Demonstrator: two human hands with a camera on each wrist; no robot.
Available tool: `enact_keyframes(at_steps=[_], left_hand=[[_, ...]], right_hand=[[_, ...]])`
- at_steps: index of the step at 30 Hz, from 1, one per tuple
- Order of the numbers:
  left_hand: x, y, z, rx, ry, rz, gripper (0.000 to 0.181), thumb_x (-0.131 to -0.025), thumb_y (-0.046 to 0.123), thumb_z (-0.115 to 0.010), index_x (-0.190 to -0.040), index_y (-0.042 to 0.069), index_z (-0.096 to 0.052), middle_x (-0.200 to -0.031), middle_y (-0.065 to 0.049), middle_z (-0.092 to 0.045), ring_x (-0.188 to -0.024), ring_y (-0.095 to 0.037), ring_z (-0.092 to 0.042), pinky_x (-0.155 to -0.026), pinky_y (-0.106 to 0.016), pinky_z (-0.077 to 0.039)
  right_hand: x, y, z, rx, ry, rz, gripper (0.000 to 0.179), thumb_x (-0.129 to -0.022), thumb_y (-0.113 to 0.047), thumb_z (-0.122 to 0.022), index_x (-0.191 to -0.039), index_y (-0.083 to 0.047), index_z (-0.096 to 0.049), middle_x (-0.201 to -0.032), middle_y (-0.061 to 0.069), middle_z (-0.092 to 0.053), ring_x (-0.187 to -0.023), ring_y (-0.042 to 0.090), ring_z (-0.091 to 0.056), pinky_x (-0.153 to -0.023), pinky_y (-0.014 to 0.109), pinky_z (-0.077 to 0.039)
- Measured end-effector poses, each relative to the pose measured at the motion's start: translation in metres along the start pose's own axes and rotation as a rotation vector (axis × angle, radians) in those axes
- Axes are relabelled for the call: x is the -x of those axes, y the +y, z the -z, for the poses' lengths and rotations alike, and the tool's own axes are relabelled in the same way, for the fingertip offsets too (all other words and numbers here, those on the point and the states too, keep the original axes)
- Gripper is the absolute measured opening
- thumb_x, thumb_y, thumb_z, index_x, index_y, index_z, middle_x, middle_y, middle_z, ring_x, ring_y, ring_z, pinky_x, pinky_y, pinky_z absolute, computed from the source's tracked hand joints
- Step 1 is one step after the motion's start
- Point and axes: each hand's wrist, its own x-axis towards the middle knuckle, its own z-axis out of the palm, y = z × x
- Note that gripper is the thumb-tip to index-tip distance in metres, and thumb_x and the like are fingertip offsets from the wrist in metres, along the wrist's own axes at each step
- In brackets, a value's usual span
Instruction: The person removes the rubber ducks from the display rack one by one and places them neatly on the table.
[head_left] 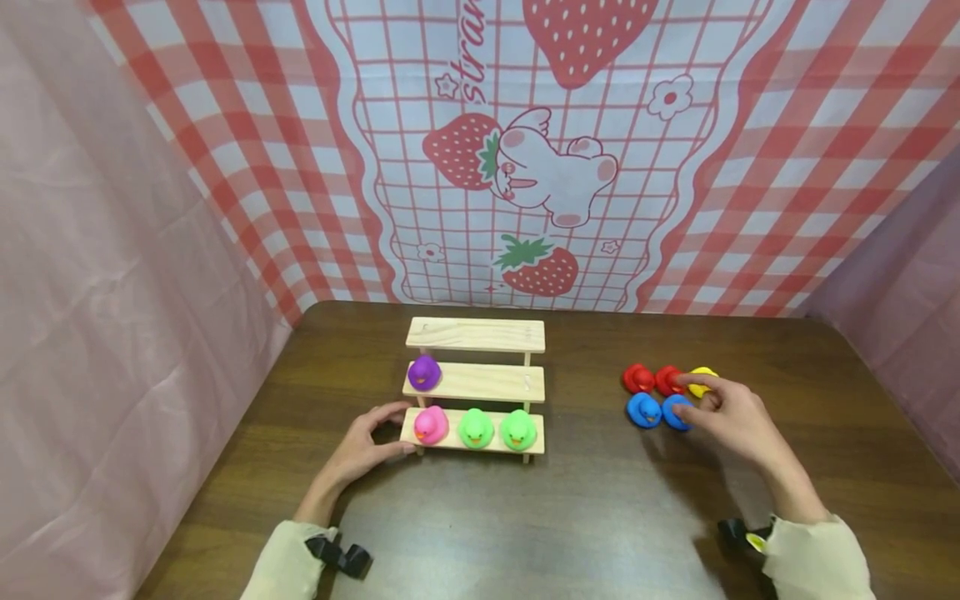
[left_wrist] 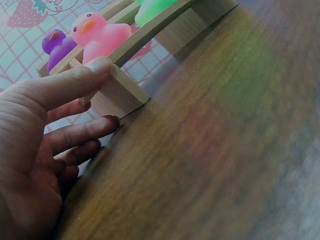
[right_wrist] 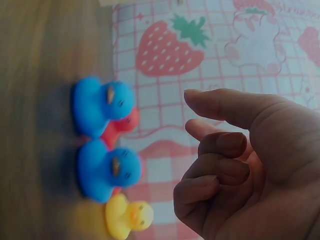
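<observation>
The left hand [head_left: 362,446] grips the lower left end of a wooden rack [head_left: 480,382]; the right hand [head_left: 738,419], thumb and forefinger parted, hovers near two blue ducks [head_left: 643,410]. Pink [head_left: 431,425] and green ducks [head_left: 476,428] sit on the front shelf, a purple duck [head_left: 424,373] behind, red ducks [head_left: 639,378] beyond the blue.

Pale glare lies on the tabletop [head_left: 480,517]; both wrist views look hazy

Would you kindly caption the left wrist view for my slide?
Left hand gripping a wooden rack bearing a pink duck and purple duck.
</observation>
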Motion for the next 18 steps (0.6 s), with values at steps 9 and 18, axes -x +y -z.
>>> enact_keyframes(at_steps=[9, 18], left_hand=[[0.001, 0.0, 0.0, 0.009, 0.0, 0.002, 0.059, -0.077, 0.011, -0.085, -0.131, 0.001, -0.062, -0.103, -0.011, -0.074, -0.104, -0.012, -0.061, -0.102, -0.037, -0.046], [0.0, 0.0, 0.0, 0.006, 0.001, -0.004, 0.059, -0.077, 0.01, -0.085, -0.131, 0.002, -0.063, -0.101, -0.012, -0.075, -0.105, -0.012, -0.062, -0.103, -0.036, -0.045]], right_hand=[[-0.011, -0.034, -0.006, -0.019, 0.027, 0.071, 0.042, -0.089, -0.025, -0.075, -0.124, -0.004, -0.065, -0.06, -0.005, -0.045, -0.05, 0.004, -0.039, -0.047, 0.026, -0.032], [-0.021, -0.06, -0.019, -0.117, 0.002, 0.126, 0.04, -0.09, -0.018, -0.074, -0.125, -0.001, -0.064, -0.062, -0.002, -0.048, -0.05, 0.005, -0.041, -0.046, 0.025, -0.037]])
